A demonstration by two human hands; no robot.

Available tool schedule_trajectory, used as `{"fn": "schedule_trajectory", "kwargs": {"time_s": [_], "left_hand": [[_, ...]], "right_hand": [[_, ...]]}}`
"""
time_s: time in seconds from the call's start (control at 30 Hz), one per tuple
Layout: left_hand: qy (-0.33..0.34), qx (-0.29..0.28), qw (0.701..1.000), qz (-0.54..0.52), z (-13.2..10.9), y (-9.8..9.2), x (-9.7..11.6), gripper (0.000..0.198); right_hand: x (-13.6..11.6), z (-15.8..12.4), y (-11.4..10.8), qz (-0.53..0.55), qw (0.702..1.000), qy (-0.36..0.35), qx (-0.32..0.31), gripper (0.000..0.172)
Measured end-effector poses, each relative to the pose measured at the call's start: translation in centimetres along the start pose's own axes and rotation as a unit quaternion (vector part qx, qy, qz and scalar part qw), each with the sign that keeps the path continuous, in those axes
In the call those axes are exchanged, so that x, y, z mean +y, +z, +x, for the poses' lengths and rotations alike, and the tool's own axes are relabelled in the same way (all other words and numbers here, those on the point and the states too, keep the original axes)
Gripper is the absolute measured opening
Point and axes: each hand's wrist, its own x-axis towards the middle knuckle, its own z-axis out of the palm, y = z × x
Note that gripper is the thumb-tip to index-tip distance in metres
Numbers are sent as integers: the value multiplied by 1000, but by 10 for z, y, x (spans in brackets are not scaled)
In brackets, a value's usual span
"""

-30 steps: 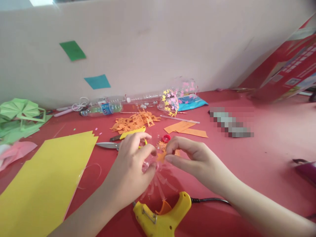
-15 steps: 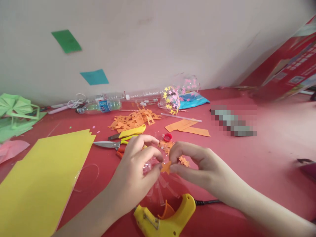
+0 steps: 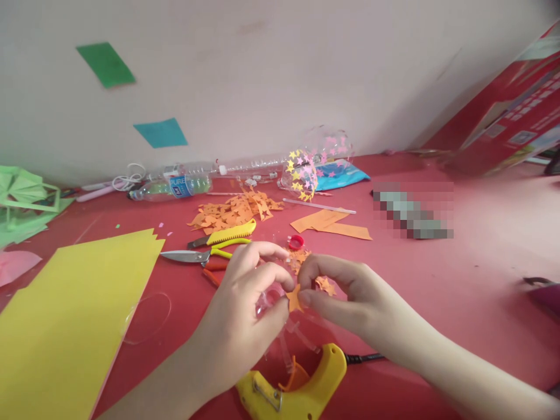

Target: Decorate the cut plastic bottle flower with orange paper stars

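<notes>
Between my hands is a small orange paper star (image 3: 294, 298). My right hand (image 3: 345, 289) pinches its right side between thumb and forefinger. My left hand (image 3: 245, 303) is curled at the star's left edge, thumb and forefinger tips close around it, the other fingers bent above. Beneath them lies a clear plastic bottle piece (image 3: 286, 350) cut into strips, partly hidden by my left hand. More orange stars (image 3: 326, 285) lie just past my right fingers, near a red bottle cap (image 3: 296, 242). A yellow glue gun (image 3: 306, 388) rests closest to me.
Left are yellow sheets (image 3: 79, 309), scissors (image 3: 186, 256) and a yellow box cutter (image 3: 230, 233). Farther back lie orange cut-out scraps (image 3: 227, 213), orange strips (image 3: 332, 224), a labelled bottle (image 3: 181, 186) and a star-covered plastic piece (image 3: 301, 175). A red box (image 3: 511, 116) stands right.
The view has shifted slightly. The star has turned a little in my fingers, and my left fingertips have moved slightly along its left side. The glue gun stays put.
</notes>
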Motion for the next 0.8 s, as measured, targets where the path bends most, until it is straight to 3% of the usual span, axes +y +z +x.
{"fn": "schedule_trajectory", "kwargs": {"time_s": [0.43, 0.57, 0.8], "left_hand": [[-54, -41, 996, -56, 0, -9, 7, 20], [-80, -15, 996, -49, 2, -7, 9, 6], [-104, -5, 993, -47, 3, -5, 10, 11]], "right_hand": [[1, -2, 7, -20, 996, -65, 48, 12], [3, -3, 8, -28, 993, -94, 58, 12], [5, -3, 10, -34, 991, -119, 58, 14]]}}
